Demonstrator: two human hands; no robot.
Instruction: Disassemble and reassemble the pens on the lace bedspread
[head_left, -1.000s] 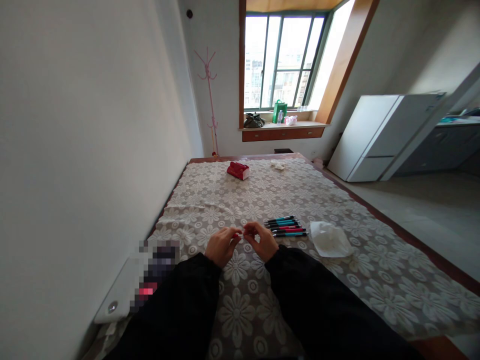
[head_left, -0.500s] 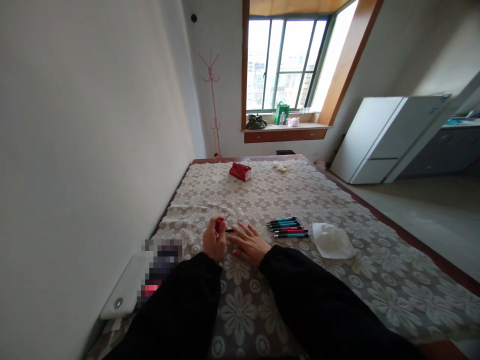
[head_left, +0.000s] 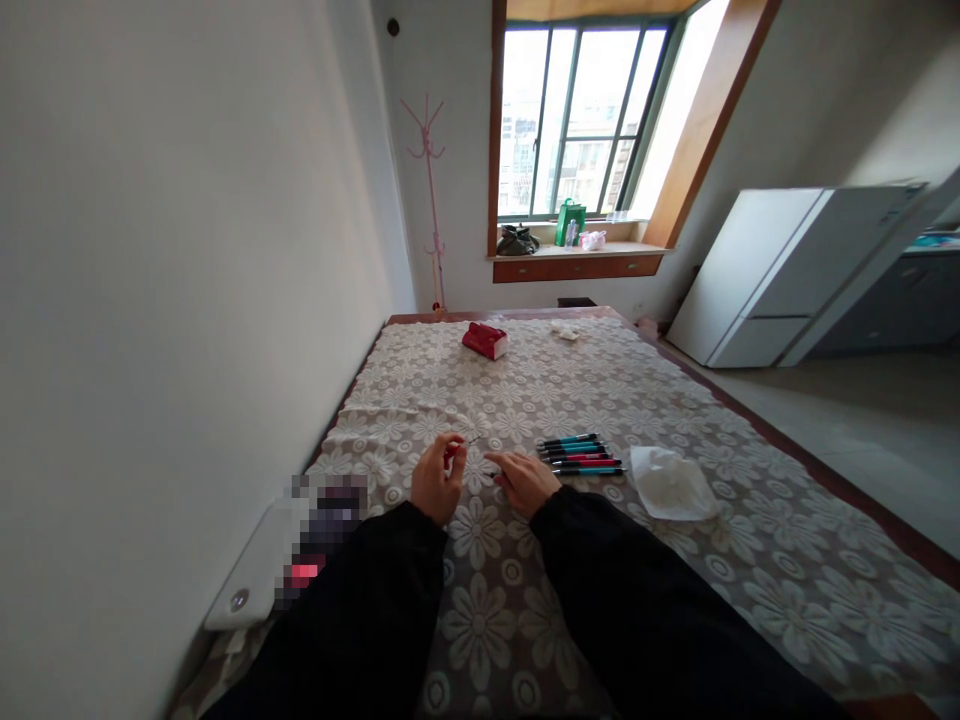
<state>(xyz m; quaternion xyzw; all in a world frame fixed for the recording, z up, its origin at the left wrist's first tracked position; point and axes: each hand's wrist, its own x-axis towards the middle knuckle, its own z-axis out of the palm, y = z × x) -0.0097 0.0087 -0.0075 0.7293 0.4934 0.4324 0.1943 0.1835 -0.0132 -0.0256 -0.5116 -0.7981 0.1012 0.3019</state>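
Right hand [head_left: 527, 481] now curled off the cloth [head_left: 600, 400] — left hand [head_left: 437, 480] grip unchanged on red pen part [head_left: 450, 453].

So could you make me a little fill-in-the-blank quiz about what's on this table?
1. The left hand holds a small ____ pen part.
2. The row of pens lies between the right hand and the white ____.
3. The tablecloth has a ____ pattern.
4. At the far end lies a ____ packet.

Missing words: red; tissue; flower; red

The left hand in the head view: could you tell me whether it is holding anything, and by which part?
The left hand pinches a small red pen piece near its red end; a thin tip points away from the fingers. The right hand holds nothing visible, resting on the tablecloth.
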